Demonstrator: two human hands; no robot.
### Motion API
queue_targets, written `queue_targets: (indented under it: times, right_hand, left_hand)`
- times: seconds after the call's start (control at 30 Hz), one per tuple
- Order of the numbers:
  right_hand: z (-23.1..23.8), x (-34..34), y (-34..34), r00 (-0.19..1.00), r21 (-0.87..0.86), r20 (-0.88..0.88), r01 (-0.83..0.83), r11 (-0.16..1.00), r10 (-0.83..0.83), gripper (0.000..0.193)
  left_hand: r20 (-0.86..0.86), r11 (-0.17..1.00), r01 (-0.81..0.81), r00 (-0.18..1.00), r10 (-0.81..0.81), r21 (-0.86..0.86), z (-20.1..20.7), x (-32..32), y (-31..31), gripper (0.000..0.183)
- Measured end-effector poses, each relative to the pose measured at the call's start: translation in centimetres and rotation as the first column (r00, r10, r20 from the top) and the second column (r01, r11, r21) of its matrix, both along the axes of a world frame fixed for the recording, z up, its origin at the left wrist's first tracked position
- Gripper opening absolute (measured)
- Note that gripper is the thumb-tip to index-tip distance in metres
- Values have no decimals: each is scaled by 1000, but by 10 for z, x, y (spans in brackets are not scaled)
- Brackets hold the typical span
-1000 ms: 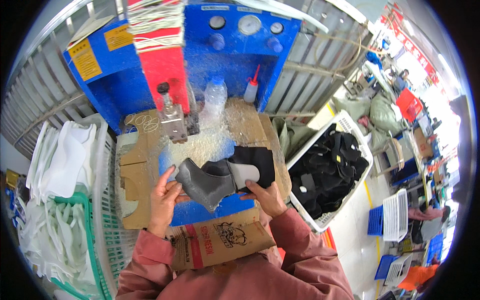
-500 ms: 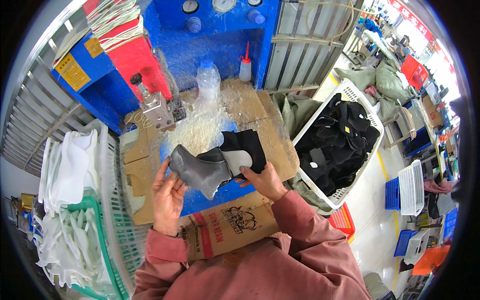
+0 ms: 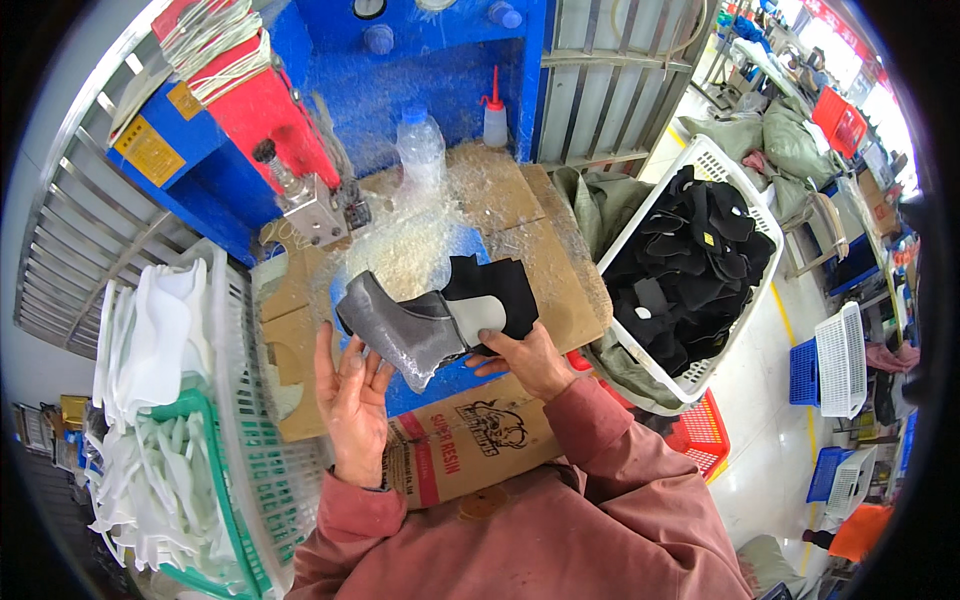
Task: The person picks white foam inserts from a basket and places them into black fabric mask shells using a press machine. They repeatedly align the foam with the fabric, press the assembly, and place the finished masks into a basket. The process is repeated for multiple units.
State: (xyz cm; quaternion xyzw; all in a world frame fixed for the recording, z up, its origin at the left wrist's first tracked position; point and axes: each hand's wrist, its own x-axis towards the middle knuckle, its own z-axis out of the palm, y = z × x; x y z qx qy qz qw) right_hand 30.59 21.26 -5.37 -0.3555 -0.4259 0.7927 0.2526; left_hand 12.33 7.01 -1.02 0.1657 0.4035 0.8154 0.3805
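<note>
My right hand (image 3: pixel 530 360) holds a black and grey boot-shaped fabric piece (image 3: pixel 400 325) by its right part, thumb on top over a pale grey rounded patch (image 3: pixel 480 318). Fingers of that hand go underneath. The piece's left part is stiff-looking grey with a light, dusty, ragged lower edge; its right part is plain black cloth. My left hand (image 3: pixel 355 400) is open, fingers spread and pointing up, just below and left of the grey end. Whether a fingertip still touches the piece I cannot tell. Beneath lies a blue surface (image 3: pixel 415 395) with a heap of pale powder (image 3: pixel 405 255).
A red machine arm with a metal head (image 3: pixel 315 215) stands at the far left of the dusty cardboard-covered bench (image 3: pixel 550 260). Behind are a clear bottle (image 3: pixel 420 150) and a red-tipped squeeze bottle (image 3: pixel 495 120). White basket (image 3: pixel 690 385) of black pieces is right; white shapes (image 3: pixel 165 330) are left.
My left hand has let go of the grey end and opened, dropping slightly lower. The right hand keeps its hold on the piece. The whole view has shifted a little.
</note>
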Motion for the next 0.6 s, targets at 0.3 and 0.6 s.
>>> queue_targets:
  times: [0.3,0.6]
  right_hand:
    - [-2,-11,-9,993,-133,-119,10,991,-26,25]
    - [-17,-4,-29,970,-304,-231,-142,942,71,27]
  left_hand:
    - [-110,995,61,992,-69,-79,18,22,-15,65]
    - [-572,951,-31,805,-158,-306,19,32,-34,66]
